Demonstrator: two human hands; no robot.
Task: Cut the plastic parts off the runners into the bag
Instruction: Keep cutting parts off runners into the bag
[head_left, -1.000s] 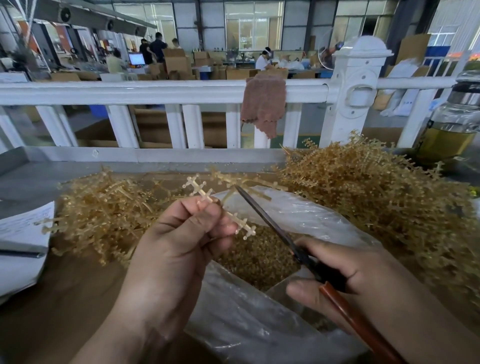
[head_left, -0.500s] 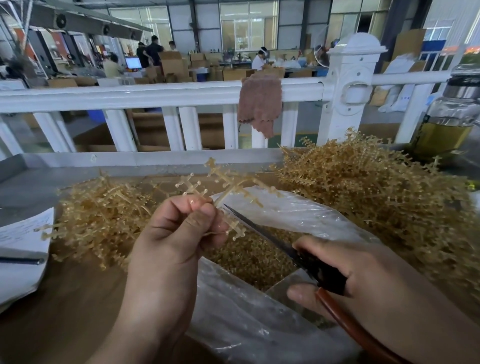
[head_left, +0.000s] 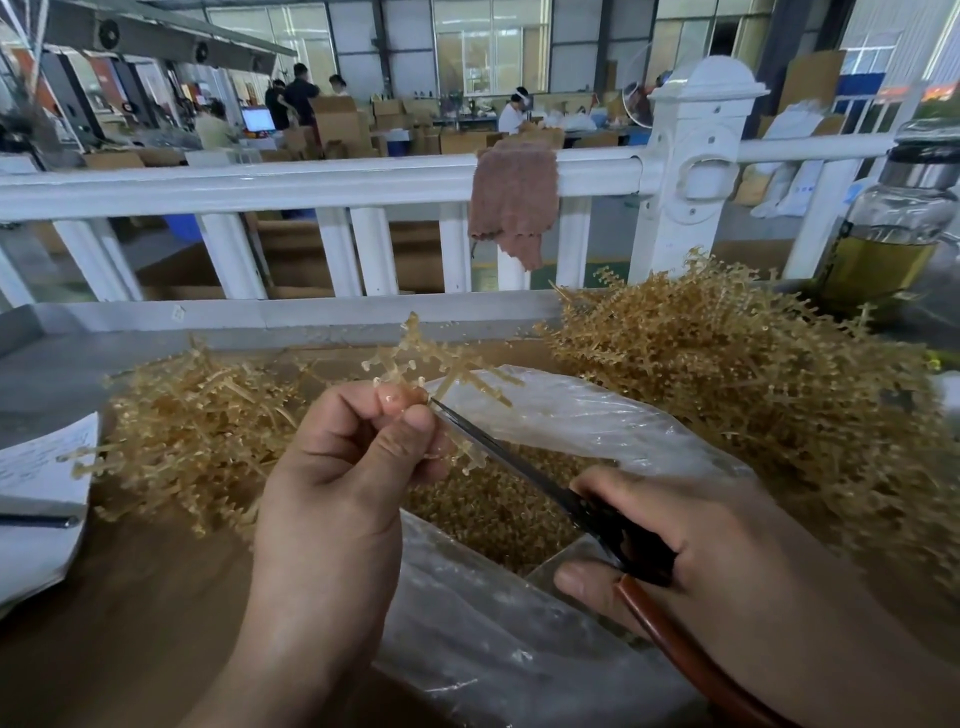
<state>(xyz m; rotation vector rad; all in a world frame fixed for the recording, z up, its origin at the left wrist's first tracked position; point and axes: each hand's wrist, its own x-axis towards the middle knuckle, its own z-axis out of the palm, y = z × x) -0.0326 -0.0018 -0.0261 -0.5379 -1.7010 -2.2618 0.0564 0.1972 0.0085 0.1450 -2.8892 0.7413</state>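
Note:
My left hand (head_left: 343, 467) pinches a tan plastic runner (head_left: 452, 374) with small parts on its branches, held above the open clear plastic bag (head_left: 582, 426). Cut tan parts (head_left: 493, 509) fill the bag's bottom. My right hand (head_left: 691, 545) grips black scissors (head_left: 519, 462) with a brown handle. The blade tip reaches the runner right at my left fingertips. Whether the blades are apart cannot be told.
A large heap of uncut runners (head_left: 753, 395) lies at the right, and a smaller heap of runners (head_left: 197, 415) at the left. Papers (head_left: 36, 499) sit at the left edge. A white railing (head_left: 311, 182) with a brown cloth (head_left: 514, 202) bounds the far side; a glass jar (head_left: 893, 223) stands far right.
The scissors' tip has moved up and left along the runner to my left fingertips. My left hand has turned the runner slightly.

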